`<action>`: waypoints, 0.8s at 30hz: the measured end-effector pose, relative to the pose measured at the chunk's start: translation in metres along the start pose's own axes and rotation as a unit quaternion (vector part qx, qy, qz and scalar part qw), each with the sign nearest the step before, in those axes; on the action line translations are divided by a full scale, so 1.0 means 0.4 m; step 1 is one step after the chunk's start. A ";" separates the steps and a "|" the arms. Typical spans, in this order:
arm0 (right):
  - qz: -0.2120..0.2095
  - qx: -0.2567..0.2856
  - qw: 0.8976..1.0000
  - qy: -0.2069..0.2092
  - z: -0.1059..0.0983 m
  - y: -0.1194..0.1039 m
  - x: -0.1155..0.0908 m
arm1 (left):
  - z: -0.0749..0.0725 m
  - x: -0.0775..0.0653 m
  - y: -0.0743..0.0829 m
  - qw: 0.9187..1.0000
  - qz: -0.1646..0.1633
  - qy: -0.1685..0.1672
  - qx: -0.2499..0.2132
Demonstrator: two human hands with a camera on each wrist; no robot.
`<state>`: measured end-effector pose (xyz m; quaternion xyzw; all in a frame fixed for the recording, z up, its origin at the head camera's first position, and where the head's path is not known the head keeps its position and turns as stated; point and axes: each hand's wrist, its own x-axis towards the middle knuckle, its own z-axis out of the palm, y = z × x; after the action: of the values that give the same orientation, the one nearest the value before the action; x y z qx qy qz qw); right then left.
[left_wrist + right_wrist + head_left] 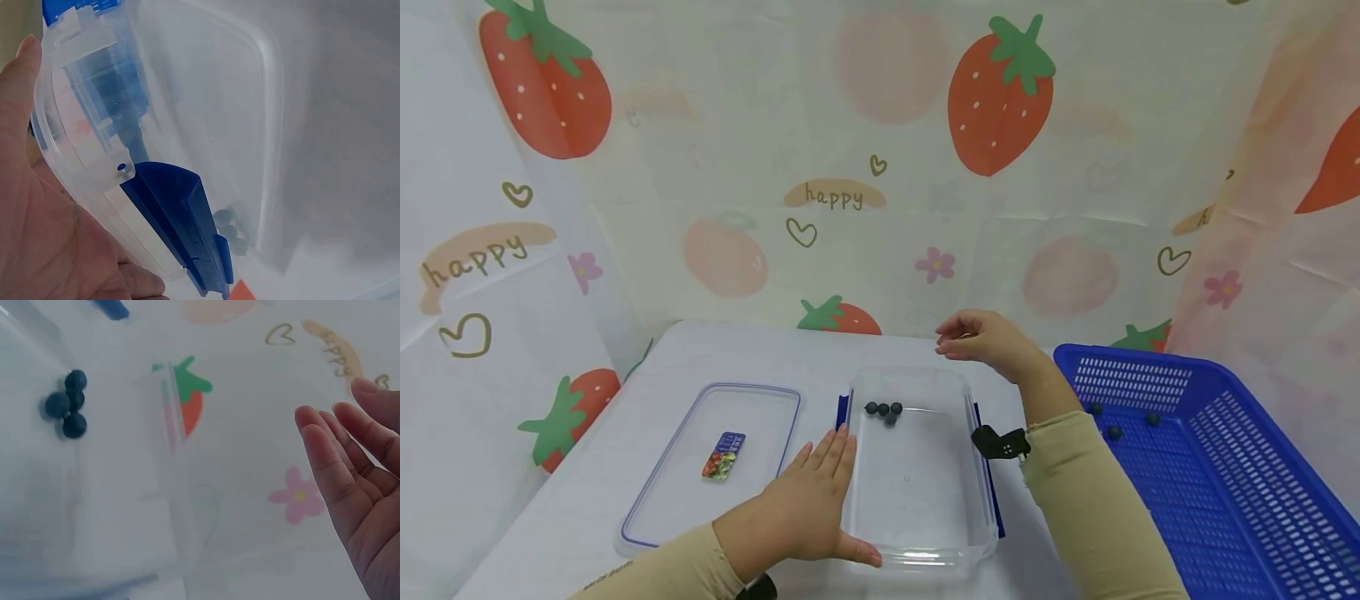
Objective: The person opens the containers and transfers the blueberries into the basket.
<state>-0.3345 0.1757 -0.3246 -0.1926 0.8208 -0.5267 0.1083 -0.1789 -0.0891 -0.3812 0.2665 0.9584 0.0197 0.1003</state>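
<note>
A clear plastic container (917, 492) with blue side latches (181, 219) stands on the white table. Several blueberries (883, 409) lie bunched near its far left corner, and the right wrist view shows these dark blueberries (74, 403) touching one another. My left hand (808, 504) rests along the container's left rim, fingers straight and thumb spread toward the near edge. Beyond the container's far right corner, my right hand (988, 346) is raised with its fingers loosely bent. Nothing shows between those fingers (328, 462) in the right wrist view.
A blue perforated basket (1217, 500) stands at the right, with several blueberries (1152, 419) at its far end. Left of the container lies a clear lid (662, 492) with a bluish edge, bearing a colourful fruit label (724, 456). A strawberry-print sheet hangs behind the table.
</note>
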 end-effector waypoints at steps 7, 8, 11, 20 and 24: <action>0.021 0.024 0.999 0.000 0.075 0.022 0.043 | 0.000 0.004 0.000 1.000 -0.004 -0.004 0.004; 0.026 0.026 0.999 0.003 0.085 0.024 0.050 | 0.000 0.004 0.000 1.000 -0.005 -0.004 0.006; 0.040 0.026 0.999 0.013 0.117 0.031 0.072 | 0.002 0.006 -0.002 1.000 -0.005 -0.003 0.006; 0.085 0.030 0.996 -0.004 0.186 0.060 0.100 | 0.006 0.008 -0.007 1.000 0.001 0.007 0.006; 0.108 0.017 0.994 -0.013 0.198 0.082 0.104 | 0.008 0.004 -0.006 1.000 0.001 0.007 0.004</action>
<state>-0.3486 0.1047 -0.3868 -0.1076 0.8263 -0.5233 0.1785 -0.1810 -0.0905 -0.3849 0.2676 0.9589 0.0175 0.0926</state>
